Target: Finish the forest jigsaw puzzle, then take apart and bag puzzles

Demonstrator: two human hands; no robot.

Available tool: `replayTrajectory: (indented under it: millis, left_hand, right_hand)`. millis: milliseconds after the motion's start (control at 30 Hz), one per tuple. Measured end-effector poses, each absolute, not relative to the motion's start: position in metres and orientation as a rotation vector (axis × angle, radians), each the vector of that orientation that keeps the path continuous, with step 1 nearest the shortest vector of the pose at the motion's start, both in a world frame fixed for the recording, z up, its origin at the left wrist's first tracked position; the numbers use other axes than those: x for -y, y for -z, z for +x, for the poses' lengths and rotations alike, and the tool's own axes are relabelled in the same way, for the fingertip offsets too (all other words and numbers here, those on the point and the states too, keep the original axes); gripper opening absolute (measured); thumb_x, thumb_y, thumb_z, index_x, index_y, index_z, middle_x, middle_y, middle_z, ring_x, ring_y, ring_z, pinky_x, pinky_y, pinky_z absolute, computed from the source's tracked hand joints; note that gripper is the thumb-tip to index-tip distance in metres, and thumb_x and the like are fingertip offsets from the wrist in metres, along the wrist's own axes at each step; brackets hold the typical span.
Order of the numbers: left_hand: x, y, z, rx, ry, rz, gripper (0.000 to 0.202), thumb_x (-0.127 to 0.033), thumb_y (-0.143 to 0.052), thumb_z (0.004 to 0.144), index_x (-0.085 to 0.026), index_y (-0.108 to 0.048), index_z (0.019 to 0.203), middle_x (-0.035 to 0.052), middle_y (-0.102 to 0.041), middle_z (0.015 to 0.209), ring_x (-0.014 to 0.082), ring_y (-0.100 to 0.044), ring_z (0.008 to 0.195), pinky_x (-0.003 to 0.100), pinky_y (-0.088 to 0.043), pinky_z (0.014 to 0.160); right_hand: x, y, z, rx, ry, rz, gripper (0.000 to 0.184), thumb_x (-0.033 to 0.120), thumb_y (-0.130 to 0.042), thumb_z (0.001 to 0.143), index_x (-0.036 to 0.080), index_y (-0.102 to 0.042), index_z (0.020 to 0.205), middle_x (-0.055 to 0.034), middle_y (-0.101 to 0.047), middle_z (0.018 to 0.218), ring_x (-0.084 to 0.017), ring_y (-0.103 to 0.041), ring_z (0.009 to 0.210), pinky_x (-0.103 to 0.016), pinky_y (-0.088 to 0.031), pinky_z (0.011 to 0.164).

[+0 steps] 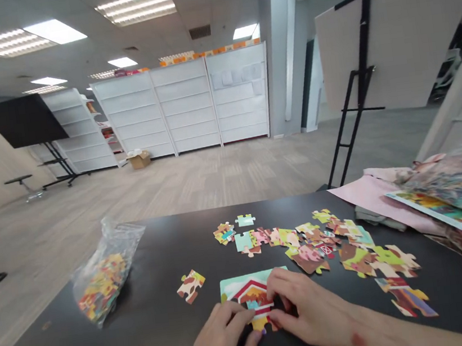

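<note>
A partly joined jigsaw section (245, 283) with a red-roofed barn picture lies at the table's near edge. My left hand (221, 341) and my right hand (304, 311) both press in on a yellow jigsaw piece (261, 323) at its lower edge, and my fingers hide much of that piece. A loose jigsaw piece (190, 286) lies just left of the section. Several more jigsaw pieces (309, 248) are spread across the black table (159, 341) beyond my right hand. A clear plastic bag of jigsaw pieces (103, 283) lies at the table's left.
At the table's right are a pink cloth (369, 191), a picture sheet or box (436, 214) and another plastic bag of pieces (449, 184). Beyond the table are a carpeted floor, white shelving (183, 105), a cardboard box (139, 160), and a black easel (356, 88).
</note>
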State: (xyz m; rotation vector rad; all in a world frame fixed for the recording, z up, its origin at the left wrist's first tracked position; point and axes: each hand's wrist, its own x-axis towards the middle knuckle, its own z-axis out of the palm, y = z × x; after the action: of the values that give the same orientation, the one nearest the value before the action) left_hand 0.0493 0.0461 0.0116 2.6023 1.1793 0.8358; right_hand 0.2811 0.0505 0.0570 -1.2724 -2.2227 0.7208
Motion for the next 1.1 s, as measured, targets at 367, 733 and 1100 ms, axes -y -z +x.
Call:
replayTrajectory:
  millis: [367,733,1100]
  left_hand:
    - [-0.048,-0.014,0.047,-1.147,-0.820,2.688,0.020,-0.025,-0.065,0.090,-0.029,-0.071,0.108,0.0036,-0.070,0.097,0.0181,-0.069,0.083,0.023,-0.060,0.073]
    - [-0.050,-0.018,0.046,-1.077,-0.760,2.761,0.024,-0.022,-0.067,0.086,-0.027,-0.070,0.110,0.0036,-0.074,0.101,0.0190,-0.070,0.086,0.025,-0.061,0.076]
    - [-0.055,-0.006,0.039,-1.223,-0.663,2.880,0.035,-0.033,-0.074,0.080,-0.034,-0.067,0.115,0.0039,-0.069,0.129,0.0304,-0.067,0.115,0.039,-0.060,0.081]
  right_hand:
    - [-0.048,-0.063,0.285,2.362,-0.702,-1.193,0.013,0.023,-0.064,0.081,0.020,-0.071,0.091,-0.0049,-0.062,0.096,-0.016,-0.061,0.078,-0.026,-0.048,0.071]
    - [-0.047,-0.065,0.287,2.451,-0.636,-1.176,0.013,0.024,-0.062,0.084,0.019,-0.073,0.087,-0.0069,-0.067,0.098,-0.020,-0.067,0.087,-0.030,-0.051,0.079]
    - [-0.046,-0.064,0.285,2.554,-0.423,-1.171,0.016,0.029,-0.060,0.086,0.019,-0.072,0.085,-0.0065,-0.067,0.092,-0.020,-0.062,0.082,-0.031,-0.046,0.071]
